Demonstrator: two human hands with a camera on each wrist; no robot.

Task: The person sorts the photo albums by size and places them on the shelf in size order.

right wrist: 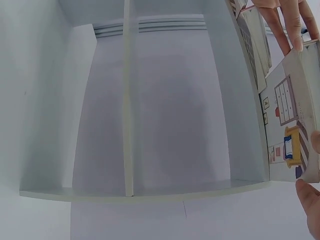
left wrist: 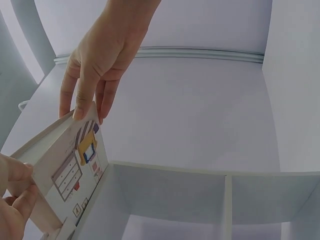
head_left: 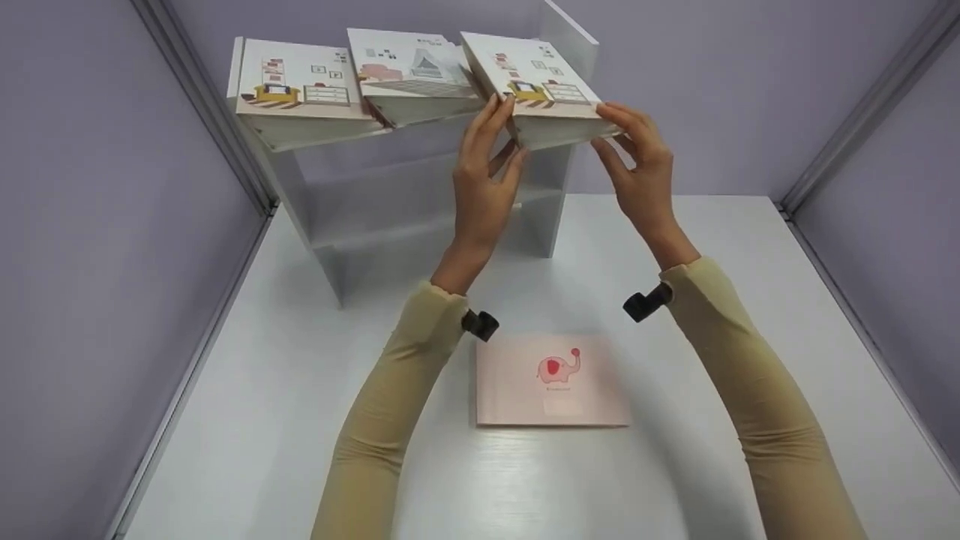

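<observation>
Both hands hold a thick photo album, its white cover printed with a yellow chair and a dresser. The left hand pinches its near left corner, fingers on the cover and thumb below. At the near right corner grips the right hand. The album lies over the right end of the white shelf unit's top, tilted, its near edge overhanging. In the left wrist view the right hand comes from above and the left hand shows at the left edge. The album's illustrated underside appears in the right wrist view.
A second album and a third album lie to the left on the shelf unit. A pink album with an elephant picture lies on the white table. Pale lilac walls stand behind and beside.
</observation>
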